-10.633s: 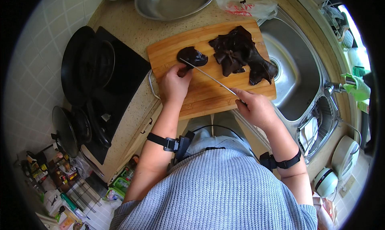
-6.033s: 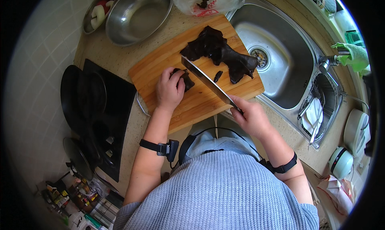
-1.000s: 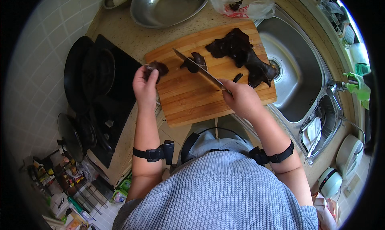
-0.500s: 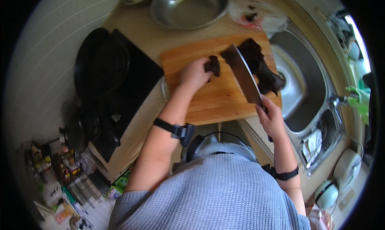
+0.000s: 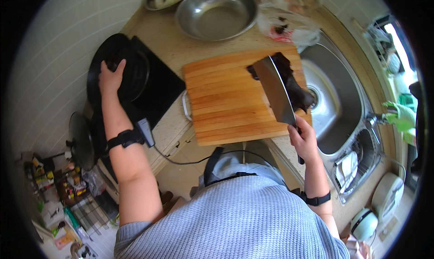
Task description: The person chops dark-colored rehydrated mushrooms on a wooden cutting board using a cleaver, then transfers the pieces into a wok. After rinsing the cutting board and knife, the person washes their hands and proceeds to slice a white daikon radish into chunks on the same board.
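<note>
My right hand grips the handle of a cleaver, its broad blade tilted over the right part of the wooden cutting board. Right beside the blade lies a dark brown, glossy, limp piece of food, partly hidden by the cleaver. A smaller dark bit shows at the blade's left edge. Far to the left, my left hand hovers over a black pan with thumb and finger apart. Against the black pan I make out nothing held in it, and the pan's contents are too dark to tell.
The pan sits on a black cooktop; a glass lid leans nearby. Behind the board are a metal bowl and a plastic bag. A steel sink adjoins the board's right side. A cable crosses before my waist.
My left hand has gone from the board to over the pan, and the dark piece it held no longer shows. The cleaver remains in my right hand over the board.
</note>
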Motion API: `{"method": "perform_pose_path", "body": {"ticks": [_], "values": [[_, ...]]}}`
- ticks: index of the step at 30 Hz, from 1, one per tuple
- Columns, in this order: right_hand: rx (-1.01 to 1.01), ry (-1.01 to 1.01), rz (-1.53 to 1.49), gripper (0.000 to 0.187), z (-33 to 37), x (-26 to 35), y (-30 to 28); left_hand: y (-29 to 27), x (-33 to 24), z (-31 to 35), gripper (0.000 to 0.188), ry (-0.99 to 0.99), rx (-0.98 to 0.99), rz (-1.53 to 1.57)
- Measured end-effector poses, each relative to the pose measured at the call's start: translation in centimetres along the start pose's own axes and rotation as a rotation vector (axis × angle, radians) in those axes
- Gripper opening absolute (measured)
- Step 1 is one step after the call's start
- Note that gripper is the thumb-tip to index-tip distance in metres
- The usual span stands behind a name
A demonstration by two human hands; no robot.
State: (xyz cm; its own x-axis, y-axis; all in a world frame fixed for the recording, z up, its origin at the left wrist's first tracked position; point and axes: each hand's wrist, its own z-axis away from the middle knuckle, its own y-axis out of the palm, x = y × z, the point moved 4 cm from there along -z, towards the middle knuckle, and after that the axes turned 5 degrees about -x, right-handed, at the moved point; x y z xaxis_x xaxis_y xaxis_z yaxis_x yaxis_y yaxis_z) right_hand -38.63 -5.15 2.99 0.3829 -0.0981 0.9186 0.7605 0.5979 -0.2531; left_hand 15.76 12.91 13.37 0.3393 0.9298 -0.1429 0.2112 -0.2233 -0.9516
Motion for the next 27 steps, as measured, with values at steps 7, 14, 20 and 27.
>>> {"method": "perform_pose_path", "body": {"ticks": [7,14,20,27], "values": [[-0.208,0.05,-0.096,0.037,0.5,0.2,-4.3,4.0,-18.6,18.1,0.031,0.68,0.087,0.573],[-0.324,0.074,-0.109,0.034,3.6,-1.4,-6.5,8.0,-26.6,30.3,0.031,0.943,0.666,0.473],[-0.338,0.106,-0.13,0.036,4.7,-3.2,-6.6,9.1,-27.5,32.5,0.016,1.09,0.53,0.398],[-0.31,0.1,-0.142,0.035,3.5,-3.6,-5.8,3.7,-21.8,23.6,0.014,0.647,0.309,0.719]]}}
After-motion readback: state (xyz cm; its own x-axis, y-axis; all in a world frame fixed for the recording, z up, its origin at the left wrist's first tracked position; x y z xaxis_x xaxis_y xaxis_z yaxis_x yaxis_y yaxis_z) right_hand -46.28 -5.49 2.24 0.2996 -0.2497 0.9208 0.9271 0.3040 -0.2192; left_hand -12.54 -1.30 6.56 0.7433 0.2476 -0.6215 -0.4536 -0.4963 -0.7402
